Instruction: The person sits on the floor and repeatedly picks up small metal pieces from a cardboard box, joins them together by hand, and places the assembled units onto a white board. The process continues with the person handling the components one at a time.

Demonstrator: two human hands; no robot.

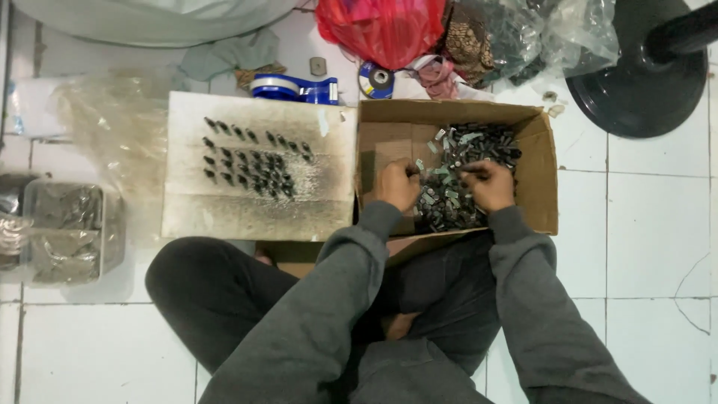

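One box (542, 161) — two hands (398, 185).

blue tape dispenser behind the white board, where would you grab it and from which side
Grip the blue tape dispenser by its narrower right-hand body, coming down from above. It lies flat on the tiled floor with the round tape roll at its left end, too wide to close fingers around. The white board blocks the near side, so a low approach from there looks awkward. Both the left hand and right hand are in the cardboard box.

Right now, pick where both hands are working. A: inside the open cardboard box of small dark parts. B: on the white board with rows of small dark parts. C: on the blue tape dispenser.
A: the left hand and right hand are both in the cardboard box, on the heap of small dark parts.
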